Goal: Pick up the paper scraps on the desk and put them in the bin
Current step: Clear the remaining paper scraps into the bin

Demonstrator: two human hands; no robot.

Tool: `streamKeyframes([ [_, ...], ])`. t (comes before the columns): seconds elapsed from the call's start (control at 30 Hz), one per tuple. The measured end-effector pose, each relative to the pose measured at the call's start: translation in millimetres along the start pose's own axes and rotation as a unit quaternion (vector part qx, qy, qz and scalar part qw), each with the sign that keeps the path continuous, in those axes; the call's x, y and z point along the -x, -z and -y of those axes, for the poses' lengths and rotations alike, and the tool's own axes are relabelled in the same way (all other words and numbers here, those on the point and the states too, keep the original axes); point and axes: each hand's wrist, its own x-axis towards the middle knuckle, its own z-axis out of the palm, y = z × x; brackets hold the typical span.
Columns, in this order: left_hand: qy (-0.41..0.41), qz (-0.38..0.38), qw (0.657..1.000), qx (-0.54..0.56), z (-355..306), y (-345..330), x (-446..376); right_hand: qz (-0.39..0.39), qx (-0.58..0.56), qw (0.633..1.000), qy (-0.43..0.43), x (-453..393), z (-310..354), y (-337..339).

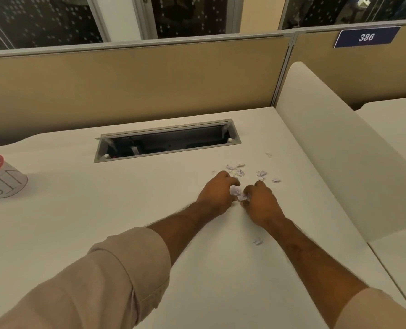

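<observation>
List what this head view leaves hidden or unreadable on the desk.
- Gathered paper scraps: mostly covered by the curled fingers of the left hand and right hand, so their number is unknown.
- Bin: cut off by the left frame edge; its contents are unclear.
- Cable tray opening: dark inside, contents unclear.
- Far scrap: too small to make out.
- Loose scraps: partly hidden behind the left hand.

Both hands close together on the white worktop (126, 210), left hand (217, 193) and right hand (260, 203), fingers curled round crumpled paper scraps (236, 192) held between them. More loose scraps (238, 172) just beyond the knuckles, one stray scrap (257, 241) beside the right forearm. Bin (4, 178) far left, well apart.
</observation>
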Motion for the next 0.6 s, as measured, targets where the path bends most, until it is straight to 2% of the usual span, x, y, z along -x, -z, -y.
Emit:
streamKeyframes([
  [0.17,-0.026,0.043,0.998,-0.033,-2.5,-6.3,-3.1,-0.025,0.006,1.0,0.003,1.1,0.5,-3.0],
  [0.37,-0.025,0.023,0.999,-0.036,0.8,-10.9,8.7,0.002,0.025,1.0,-0.003,-3.4,-8.7,2.7],
  [0.6,-0.018,0.016,1.0,-0.002,12.0,-6.2,24.4,-0.024,-0.112,0.992,-0.05,18.7,-36.3,18.3],
])
